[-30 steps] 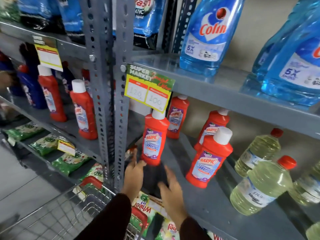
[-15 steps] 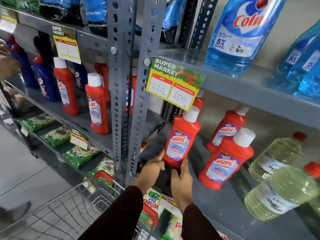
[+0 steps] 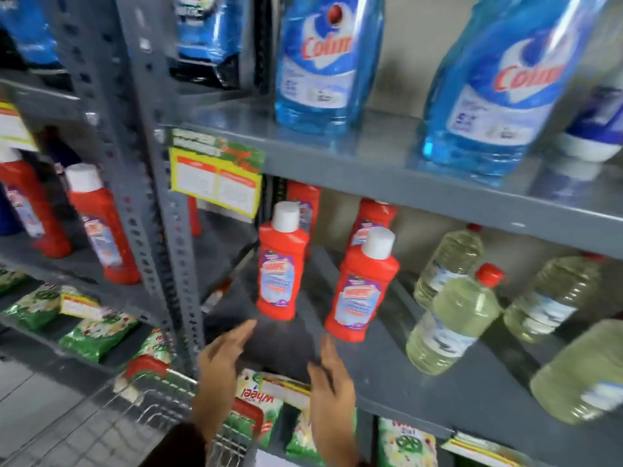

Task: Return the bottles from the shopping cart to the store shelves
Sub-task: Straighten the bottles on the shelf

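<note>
A red Harpic bottle point(image 3: 280, 264) with a white cap stands upright on the grey middle shelf point(image 3: 387, 382), near its left end. A second red bottle point(image 3: 360, 291) stands to its right, and two more stand behind them. My left hand point(image 3: 222, 358) is just below and left of the first bottle, fingers apart, holding nothing. My right hand point(image 3: 332, 375) is below the gap between the two front bottles, also open and apart from them. The wire shopping cart point(image 3: 145, 406) shows at the bottom left; its inside is mostly out of view.
Clear bottles of pale liquid point(image 3: 451, 318) fill the shelf's right side. Blue Colin bottles point(image 3: 323, 62) stand on the shelf above, behind a yellow price tag point(image 3: 215, 183). A perforated steel upright point(image 3: 151, 197) divides the racks. Green packets point(image 3: 97, 335) lie on lower shelves.
Both hands have let go of the red bottle, which now stands alone on the shelf, and have drawn back toward me. The view has shifted right and is blurred.
</note>
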The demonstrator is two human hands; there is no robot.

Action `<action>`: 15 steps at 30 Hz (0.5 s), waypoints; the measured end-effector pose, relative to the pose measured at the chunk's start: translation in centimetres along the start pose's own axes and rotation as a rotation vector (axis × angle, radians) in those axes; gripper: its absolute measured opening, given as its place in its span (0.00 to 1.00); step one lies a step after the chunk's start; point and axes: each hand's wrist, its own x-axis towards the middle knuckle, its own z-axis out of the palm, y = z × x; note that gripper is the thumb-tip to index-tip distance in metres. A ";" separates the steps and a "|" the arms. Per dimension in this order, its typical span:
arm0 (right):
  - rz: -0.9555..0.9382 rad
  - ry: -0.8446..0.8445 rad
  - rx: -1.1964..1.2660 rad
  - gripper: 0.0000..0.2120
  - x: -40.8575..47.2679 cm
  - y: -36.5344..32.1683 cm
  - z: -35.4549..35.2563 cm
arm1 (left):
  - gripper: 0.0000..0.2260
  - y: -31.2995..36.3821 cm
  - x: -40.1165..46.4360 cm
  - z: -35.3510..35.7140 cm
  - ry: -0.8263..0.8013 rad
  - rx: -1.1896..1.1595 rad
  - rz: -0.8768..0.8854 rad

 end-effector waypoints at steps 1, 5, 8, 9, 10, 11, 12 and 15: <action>0.000 0.048 0.016 0.27 -1.0 0.1 -2.5 | 0.13 -0.2 -1.9 -0.1 0.014 0.055 0.052; -0.033 0.320 0.049 0.16 -0.8 -1.0 -14.1 | 0.17 -2.0 -8.6 4.9 -0.137 0.249 0.204; -0.009 0.434 0.137 0.11 2.3 -2.0 -19.5 | 0.14 -2.9 -10.7 12.6 -0.380 0.255 0.056; 0.027 0.386 0.145 0.14 3.4 -2.1 -20.5 | 0.14 -3.1 -10.4 15.3 -0.405 0.194 -0.042; 0.056 0.320 0.144 0.20 4.5 -2.0 -21.5 | 0.16 -3.5 -10.2 17.6 -0.426 0.129 -0.113; 0.075 0.250 0.126 0.27 5.4 -1.8 -22.2 | 0.18 -4.0 -10.2 19.2 -0.492 0.092 -0.138; 0.082 0.186 0.088 0.32 6.0 -1.7 -22.6 | 0.20 -4.5 -10.1 20.9 -0.523 0.092 -0.163; 0.015 -0.002 0.041 0.36 7.0 -1.3 -23.1 | 0.23 -5.2 -10.0 25.0 -0.466 0.170 -0.201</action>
